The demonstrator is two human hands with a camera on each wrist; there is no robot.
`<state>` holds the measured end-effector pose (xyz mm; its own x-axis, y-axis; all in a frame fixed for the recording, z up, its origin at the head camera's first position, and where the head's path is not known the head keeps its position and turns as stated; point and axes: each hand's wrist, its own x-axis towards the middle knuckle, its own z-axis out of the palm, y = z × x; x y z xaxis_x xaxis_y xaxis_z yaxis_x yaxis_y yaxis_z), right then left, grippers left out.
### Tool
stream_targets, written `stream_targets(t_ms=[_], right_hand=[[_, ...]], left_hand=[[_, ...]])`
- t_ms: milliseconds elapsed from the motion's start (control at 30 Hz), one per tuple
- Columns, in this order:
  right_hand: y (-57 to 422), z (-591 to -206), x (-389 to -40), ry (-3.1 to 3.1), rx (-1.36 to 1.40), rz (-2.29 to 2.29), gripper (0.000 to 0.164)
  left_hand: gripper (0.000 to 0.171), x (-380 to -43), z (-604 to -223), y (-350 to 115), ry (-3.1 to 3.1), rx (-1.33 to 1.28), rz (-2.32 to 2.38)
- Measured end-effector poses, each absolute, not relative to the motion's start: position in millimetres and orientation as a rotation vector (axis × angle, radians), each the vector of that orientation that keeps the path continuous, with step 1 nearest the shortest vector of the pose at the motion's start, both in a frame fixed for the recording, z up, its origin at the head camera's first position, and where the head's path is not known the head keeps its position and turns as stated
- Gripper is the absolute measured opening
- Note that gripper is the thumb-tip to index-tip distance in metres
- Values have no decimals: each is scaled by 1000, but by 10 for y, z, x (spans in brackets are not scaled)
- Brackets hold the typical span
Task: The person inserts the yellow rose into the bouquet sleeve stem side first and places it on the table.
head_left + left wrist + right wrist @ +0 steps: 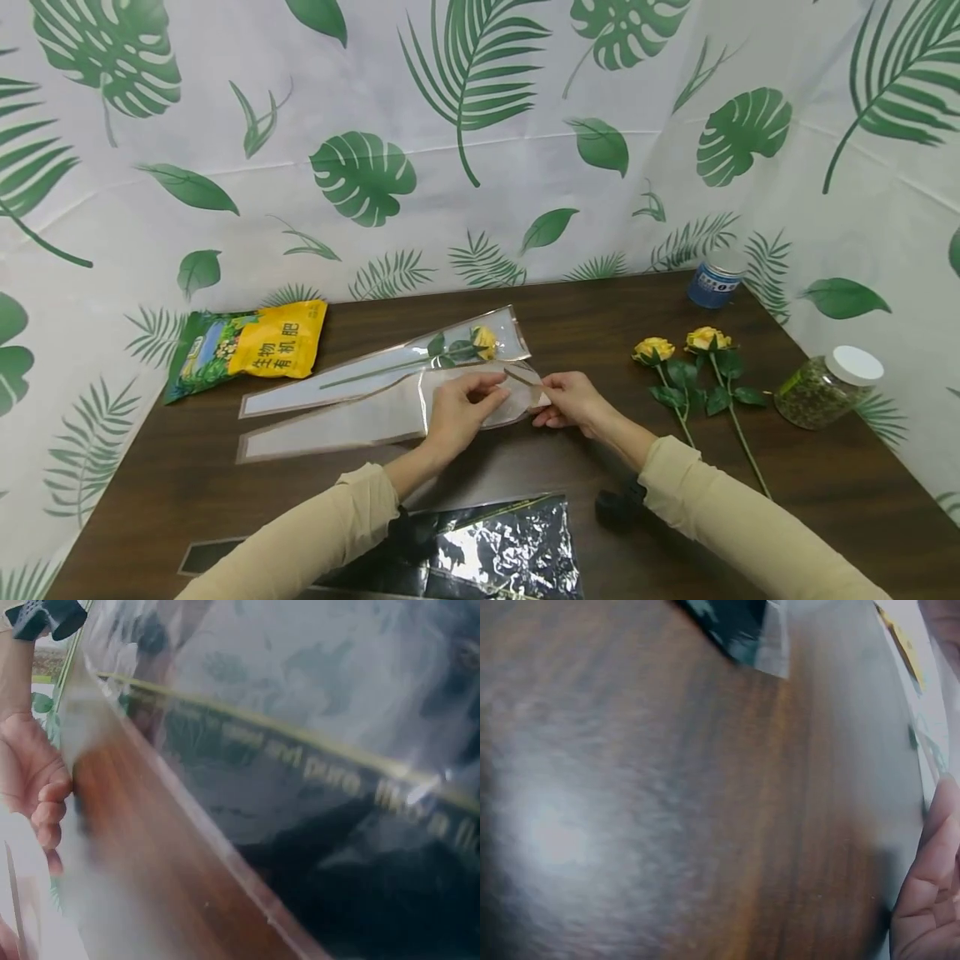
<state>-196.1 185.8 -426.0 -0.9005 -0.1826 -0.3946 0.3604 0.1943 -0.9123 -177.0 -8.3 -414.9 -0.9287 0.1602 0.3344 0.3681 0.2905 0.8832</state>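
Note:
A clear flower sleeve [330, 425] with a brownish border lies across the table, its wide end lifted on the right. My right hand [573, 404] pinches the edge of that wide end between thumb and fingers. Over the sleeve near the same end is my left hand [461, 408], thumb and index finger close together; whether they grip the film cannot be made out. Just behind lies another clear sleeve [292, 397] with a yellow rose [483, 342] inside. The left wrist view shows the right hand [34, 772] at its left edge.
Two loose yellow roses [707, 339] lie at right. Beside them a white-lidded jar [821, 396] lies tilted, and a blue jar [712, 285] stands behind. A yellow-green bag [247, 346] is at back left. Black printed sleeves [495, 550] lie in front of me.

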Motion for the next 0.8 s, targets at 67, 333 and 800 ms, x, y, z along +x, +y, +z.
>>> stream_targets(t_ms=[67,333,800], right_hand=[[1875,-4249,-1974,2030,145,-1751,24],[2191,-4104,-1821,2081,57,-1869,39],[3491,-4006,-1137,2736,418,-1518,52]], left_hand=[[20,-1773,-4134,-93,-2351,-475,-1721],[22,-1806,-4165,-122,-2363,-403,-1721],[21,-1826,-4188,-90,-2373,-467,-1713]])
